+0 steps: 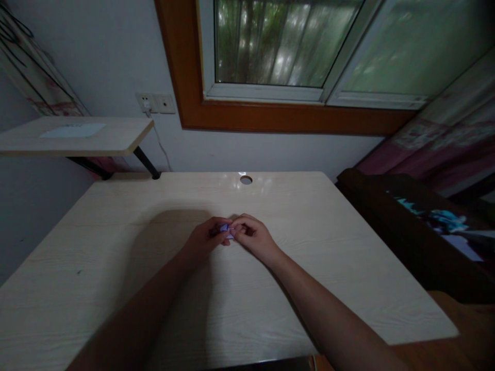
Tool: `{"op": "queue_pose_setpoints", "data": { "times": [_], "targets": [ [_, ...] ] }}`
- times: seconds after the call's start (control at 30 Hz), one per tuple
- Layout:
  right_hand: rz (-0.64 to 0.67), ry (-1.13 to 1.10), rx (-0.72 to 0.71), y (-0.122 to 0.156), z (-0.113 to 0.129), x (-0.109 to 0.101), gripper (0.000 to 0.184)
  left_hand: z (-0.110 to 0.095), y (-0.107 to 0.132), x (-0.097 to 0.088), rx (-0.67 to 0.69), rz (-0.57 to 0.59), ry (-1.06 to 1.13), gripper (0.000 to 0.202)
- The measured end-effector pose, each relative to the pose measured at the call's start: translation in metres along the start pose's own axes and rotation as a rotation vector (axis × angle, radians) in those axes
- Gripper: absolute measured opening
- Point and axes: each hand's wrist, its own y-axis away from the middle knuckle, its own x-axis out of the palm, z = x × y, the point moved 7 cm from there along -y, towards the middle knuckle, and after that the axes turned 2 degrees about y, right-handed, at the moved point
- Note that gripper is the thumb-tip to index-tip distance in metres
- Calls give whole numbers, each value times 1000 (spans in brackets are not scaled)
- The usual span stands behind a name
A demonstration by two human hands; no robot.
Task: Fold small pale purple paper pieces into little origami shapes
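Over the middle of the pale wood-grain desk (pixel 162 299), both my hands meet at a small purple piece (pixel 225 228) that looks like folded paper; its exact kind is too small to make out. My left hand (pixel 205 236) pinches it from the left, thumb in front and fingers behind. From the right, my right hand (pixel 250 231) grips its other edge between thumb and fingertips. Much of the piece is hidden by my fingers. Both forearms reach in from the bottom of the view.
A raised shelf (pixel 131 141) on black legs stands at the desk's back left. Near the back edge is a round cable hole (pixel 246 180). Behind are wall sockets (pixel 155 103) and a window. Right of the desk sits a dark cabinet (pixel 386 226) with items on it.
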Motion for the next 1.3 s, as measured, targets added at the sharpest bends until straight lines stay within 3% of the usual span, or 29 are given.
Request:
{"op": "queue_pose_setpoints", "data": {
  "times": [0.27,0.63,0.77,1.1,1.3],
  "targets": [
    [89,-4,-17,2,5,8,16,-6,-1,-1,68,-13,69,31],
    [16,87,-70,1,2,2,11,-6,2,3,57,3,45,29],
    [1,148,-98,1,6,1,12,-7,1,-2,96,-49,-8,22],
    [-45,325,-227,3,21,-1,18,-5,-1,-7,34,-129,-67,19],
    [4,343,-249,3,25,3,13,0,-2,-5,29,-97,-17,23]
  ]
}}
